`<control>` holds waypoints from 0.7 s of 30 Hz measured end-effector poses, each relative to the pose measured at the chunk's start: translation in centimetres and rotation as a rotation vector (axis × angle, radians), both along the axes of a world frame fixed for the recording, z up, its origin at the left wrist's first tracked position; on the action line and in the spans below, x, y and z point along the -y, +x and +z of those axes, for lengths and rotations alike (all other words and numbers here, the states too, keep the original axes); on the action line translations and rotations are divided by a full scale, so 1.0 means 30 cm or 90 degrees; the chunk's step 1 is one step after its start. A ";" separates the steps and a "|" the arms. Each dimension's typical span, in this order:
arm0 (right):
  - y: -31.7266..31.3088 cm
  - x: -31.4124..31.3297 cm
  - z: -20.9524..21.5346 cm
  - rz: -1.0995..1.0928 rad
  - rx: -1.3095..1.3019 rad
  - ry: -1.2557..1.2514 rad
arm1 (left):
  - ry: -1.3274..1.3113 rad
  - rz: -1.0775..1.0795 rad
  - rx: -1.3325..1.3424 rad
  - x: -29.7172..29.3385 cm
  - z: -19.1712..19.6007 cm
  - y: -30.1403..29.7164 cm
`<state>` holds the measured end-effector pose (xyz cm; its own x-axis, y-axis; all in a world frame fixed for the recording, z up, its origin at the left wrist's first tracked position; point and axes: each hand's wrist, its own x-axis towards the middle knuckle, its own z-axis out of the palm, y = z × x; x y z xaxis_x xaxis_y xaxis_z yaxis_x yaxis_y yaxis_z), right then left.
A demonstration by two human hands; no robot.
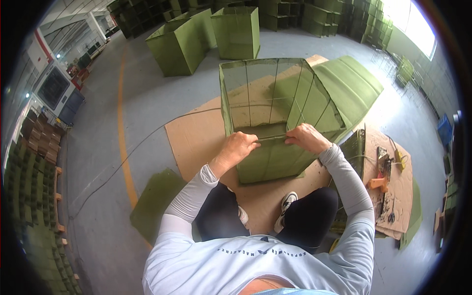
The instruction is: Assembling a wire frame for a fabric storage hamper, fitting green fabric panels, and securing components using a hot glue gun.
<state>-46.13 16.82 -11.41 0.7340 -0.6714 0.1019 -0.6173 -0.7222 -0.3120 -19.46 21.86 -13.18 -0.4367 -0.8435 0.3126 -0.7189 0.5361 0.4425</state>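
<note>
In front of me on the floor stands an open-topped green box (275, 160) with thin wires running down its see-through sides. My left hand (236, 149) pinches its near top edge with the fingers closed. A short way to the right, my right hand (308, 138) also grips that edge, thumb and fingers together. Between the two hands a stretch of the rim shows. Beside the box at the right lies a stack of green sheets (351, 88). Brown cardboard (196, 142) is spread under the box.
An orange-handled glue gun (377, 183) and scissors (391, 217) rest on a cardboard-topped surface (400, 196) at my right. A cable (147, 137) crosses the floor. Green boxes (236, 34) stand farther back. A green sheet (157, 206) lies at my left.
</note>
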 end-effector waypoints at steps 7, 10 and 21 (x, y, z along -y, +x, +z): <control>0.083 -0.018 -0.013 0.053 -0.039 -0.031 | -0.015 0.016 0.023 -0.004 -0.035 0.010; 0.069 -0.021 0.008 0.072 -0.016 0.029 | -0.007 -0.008 0.013 -0.006 -0.043 0.005; -0.034 -0.022 0.048 0.005 -0.008 -0.002 | 0.007 0.013 0.046 -0.014 -0.017 0.000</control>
<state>-47.16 17.49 -9.97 0.7404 -0.6654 0.0953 -0.6155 -0.7281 -0.3018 -19.47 22.28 -13.69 -0.4405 -0.8556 0.2720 -0.7596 0.5167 0.3950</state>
